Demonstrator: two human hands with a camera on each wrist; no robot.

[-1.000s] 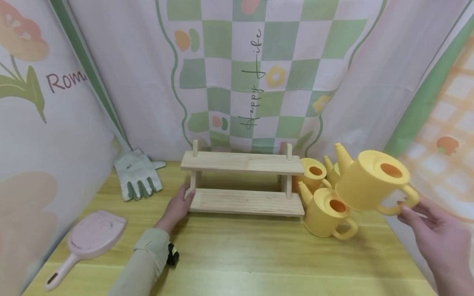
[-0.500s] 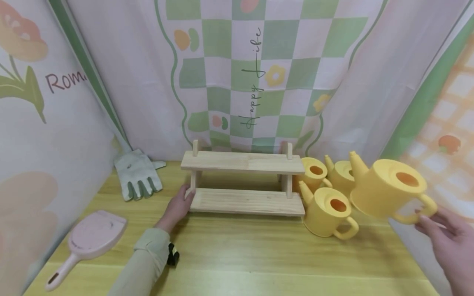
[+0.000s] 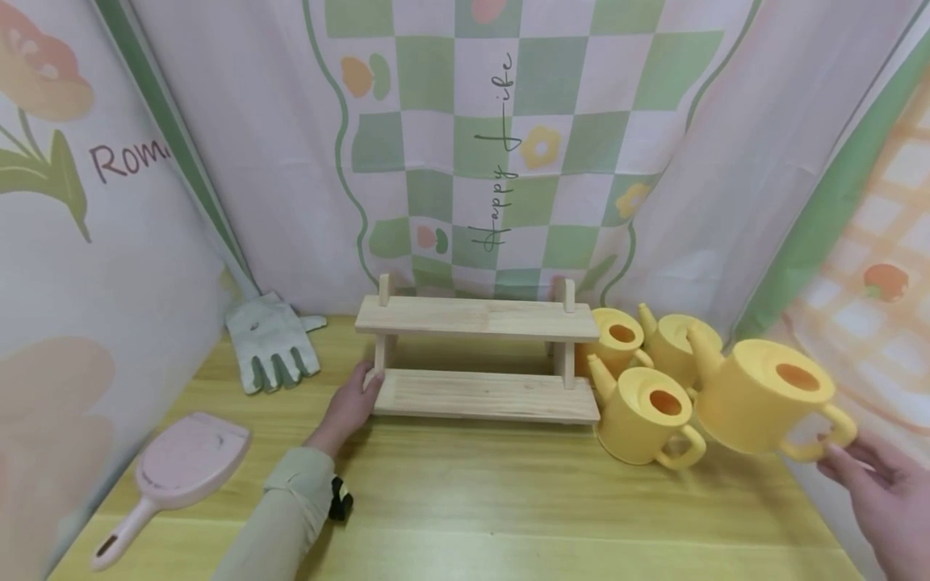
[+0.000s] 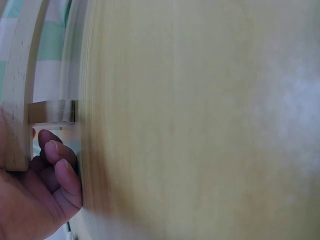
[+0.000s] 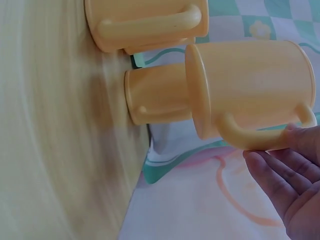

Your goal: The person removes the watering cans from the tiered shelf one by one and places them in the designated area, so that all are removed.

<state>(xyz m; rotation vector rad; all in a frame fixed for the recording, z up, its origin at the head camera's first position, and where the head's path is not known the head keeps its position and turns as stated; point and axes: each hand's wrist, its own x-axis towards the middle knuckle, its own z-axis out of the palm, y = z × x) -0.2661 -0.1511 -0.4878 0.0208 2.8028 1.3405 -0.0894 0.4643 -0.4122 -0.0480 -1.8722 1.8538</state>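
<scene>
A two-tier wooden rack [image 3: 485, 395] stands mid-table. My left hand [image 3: 353, 401] grips the left end of its lower board; in the left wrist view the fingers [image 4: 67, 180] curl beneath the board. At the right, my right hand [image 3: 882, 484] pinches the handle of a yellow watering can [image 3: 763, 395], thumb on one side and fingers on the other. In the right wrist view this watering can [image 5: 255, 90] hangs apart from the tabletop. Three more yellow watering cans stand right of the rack: a front one [image 3: 639, 415], one behind it [image 3: 613, 339] and one at the back [image 3: 679, 347].
A grey-white work glove [image 3: 270, 343] lies at the back left of the wooden table [image 3: 465, 500]. Nearer on the left lies a pink dustpan [image 3: 190, 460] with its handle toward me. Printed curtains [image 3: 479, 161] hang close behind the rack and along both sides.
My right hand has carried the watering can to the right and lower, uncovering more of the can at the back. My left hand has stayed on the rack.
</scene>
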